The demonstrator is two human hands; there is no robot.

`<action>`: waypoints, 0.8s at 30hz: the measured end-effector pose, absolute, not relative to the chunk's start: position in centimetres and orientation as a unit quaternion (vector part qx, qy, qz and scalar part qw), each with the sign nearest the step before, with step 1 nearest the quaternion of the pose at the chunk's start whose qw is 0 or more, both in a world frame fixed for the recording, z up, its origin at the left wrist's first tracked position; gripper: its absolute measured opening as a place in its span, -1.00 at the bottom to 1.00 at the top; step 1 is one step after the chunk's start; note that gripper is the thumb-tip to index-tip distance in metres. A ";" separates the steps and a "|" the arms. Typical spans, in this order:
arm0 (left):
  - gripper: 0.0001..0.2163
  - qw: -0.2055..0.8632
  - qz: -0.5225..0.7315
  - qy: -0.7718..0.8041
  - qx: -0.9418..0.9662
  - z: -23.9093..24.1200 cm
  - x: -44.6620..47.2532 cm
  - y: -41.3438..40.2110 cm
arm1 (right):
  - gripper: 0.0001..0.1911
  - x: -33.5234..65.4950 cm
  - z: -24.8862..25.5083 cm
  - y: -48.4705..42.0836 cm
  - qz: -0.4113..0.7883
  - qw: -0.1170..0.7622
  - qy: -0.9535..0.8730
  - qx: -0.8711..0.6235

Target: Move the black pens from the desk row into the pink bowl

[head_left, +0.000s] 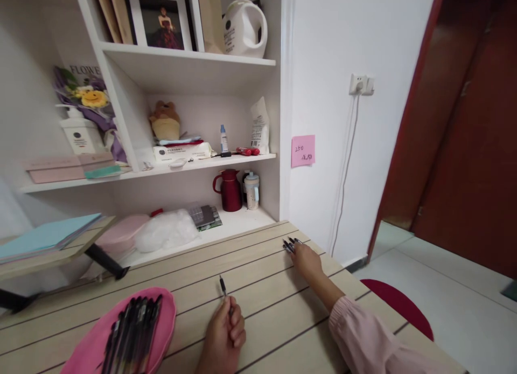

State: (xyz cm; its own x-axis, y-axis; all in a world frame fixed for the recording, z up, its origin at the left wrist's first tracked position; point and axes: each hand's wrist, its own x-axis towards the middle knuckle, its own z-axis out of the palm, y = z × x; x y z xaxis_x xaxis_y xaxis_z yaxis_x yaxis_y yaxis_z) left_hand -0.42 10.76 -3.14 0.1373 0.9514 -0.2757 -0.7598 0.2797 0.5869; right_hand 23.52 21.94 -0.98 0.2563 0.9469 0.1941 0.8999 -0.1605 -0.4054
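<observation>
Your left hand (226, 328) is closed around a single pen (222, 285); your right hand (307, 260) touches a small bunch of pens (288, 246) near the table's (262, 296) far edge, though I cannot tell whether it grips them. More pens (135, 325) lie in the pink dish (171, 312) at left.

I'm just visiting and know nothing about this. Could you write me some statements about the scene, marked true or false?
1. The pink tray holds several pens. True.
2. The left hand holds a single pen. True.
3. The right hand is at a small bunch of pens. True.
4. The right hand is nearer the tray. False: the left is nearer.
5. A jug stands beside the tray. False: the red jug stands on a shelf.
</observation>
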 end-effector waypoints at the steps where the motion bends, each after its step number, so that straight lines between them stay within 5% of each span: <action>1: -0.79 0.737 0.577 0.312 0.163 -3.1 -0.4 10.8 | -0.79 23.6 -1.4 22.1 0.048 0.217 -0.606 -0.764; 10: -0.70 0.708 0.542 0.370 0.261 -3.5 0.3 10.4 | -0.78 23.2 -2.3 21.9 0.049 0.174 -0.608 -0.773; 13: -0.70 0.693 0.510 0.398 0.318 -3.6 0.7 10.1 | -0.84 21.9 -1.5 21.0 0.131 0.260 -0.614 -0.734; 18: -0.66 0.658 0.480 0.414 0.407 -3.8 1.2 9.7 | -0.80 17.0 0.0 18.2 0.466 0.500 -0.520 -0.511; 24: -0.60 0.623 0.451 0.448 0.455 -3.8 1.5 9.6 | -0.65 13.9 1.3 15.5 0.545 0.592 -0.433 -0.406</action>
